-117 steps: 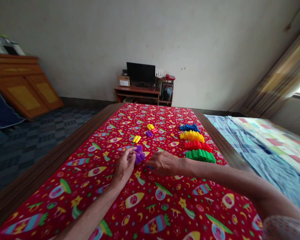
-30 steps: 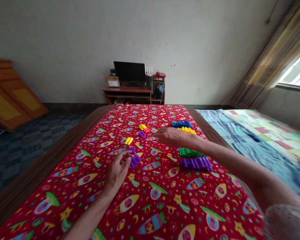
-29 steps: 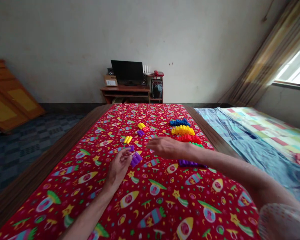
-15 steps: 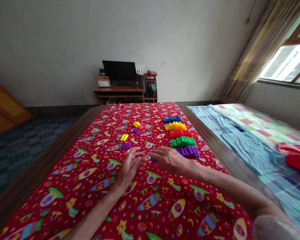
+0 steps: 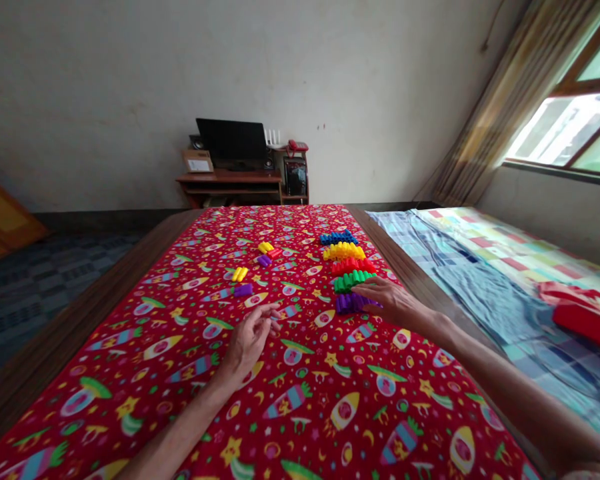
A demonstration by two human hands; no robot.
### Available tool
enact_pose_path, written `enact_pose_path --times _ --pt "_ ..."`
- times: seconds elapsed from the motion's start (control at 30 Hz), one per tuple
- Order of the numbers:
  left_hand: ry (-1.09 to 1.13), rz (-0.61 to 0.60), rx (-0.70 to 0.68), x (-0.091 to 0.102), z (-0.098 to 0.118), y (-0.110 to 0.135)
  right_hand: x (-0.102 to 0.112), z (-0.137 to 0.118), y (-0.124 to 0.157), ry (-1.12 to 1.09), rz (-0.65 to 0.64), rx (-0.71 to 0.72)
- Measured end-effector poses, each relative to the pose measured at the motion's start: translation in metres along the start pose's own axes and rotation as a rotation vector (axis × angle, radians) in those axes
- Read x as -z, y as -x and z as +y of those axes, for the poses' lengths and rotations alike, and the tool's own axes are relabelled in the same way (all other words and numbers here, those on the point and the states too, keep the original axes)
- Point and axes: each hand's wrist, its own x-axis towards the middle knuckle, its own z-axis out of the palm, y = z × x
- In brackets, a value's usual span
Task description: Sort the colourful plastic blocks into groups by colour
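My left hand [image 5: 250, 335] hovers over the red patterned cloth with its fingers loosely bent and apart; nothing shows in it. My right hand [image 5: 391, 303] reaches over the right end of a row of purple plastic pieces [image 5: 349, 304], fingers stretched out and partly covering them. Whether the fingertips press on a piece is hidden. Behind that row lie rows of green pieces [image 5: 351, 281], red pieces [image 5: 353, 266], yellow pieces [image 5: 344, 251] and blue pieces [image 5: 339, 237]. Farther left, a purple piece [image 5: 243, 290] and yellow pieces [image 5: 239, 274] lie loose.
A small cluster with yellow pieces [image 5: 265, 247], a red piece [image 5: 274, 253] and a purple piece [image 5: 264, 261] lies farther back. The red cloth [image 5: 300, 440] covers a dark wooden table [image 5: 410, 253]. At right is a bed [image 5: 480, 280]; a desk with a monitor [image 5: 233, 143] stands behind.
My right hand has moved right, from the cloth near my left hand to the purple row; the purple piece under it has left that spot. The view has shifted slightly right.
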Motion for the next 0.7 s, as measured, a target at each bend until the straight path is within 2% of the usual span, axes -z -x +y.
enact_pose_path --times 0.23,0.4,0.47,0.57,0.63,0.7 --pt "0.009 0.022 0.011 0.001 0.004 0.001 0.001 -0.002 0.001 0.040 -0.021 -0.003" --pt "0.016 0.041 0.014 0.000 0.006 0.001 0.013 -0.010 -0.012 0.040 0.072 0.023" --pt "0.005 0.050 0.005 0.000 0.007 0.001 0.017 -0.016 -0.031 0.051 0.055 0.044" --pt "-0.031 0.074 -0.014 0.003 0.007 -0.001 0.015 -0.026 -0.075 0.085 -0.108 0.045" --pt "-0.075 0.115 -0.047 0.012 0.005 -0.005 0.005 -0.033 -0.113 0.099 -0.232 0.044" --pt "-0.154 0.186 -0.086 0.026 -0.001 -0.011 -0.015 -0.040 -0.154 0.085 -0.305 0.071"
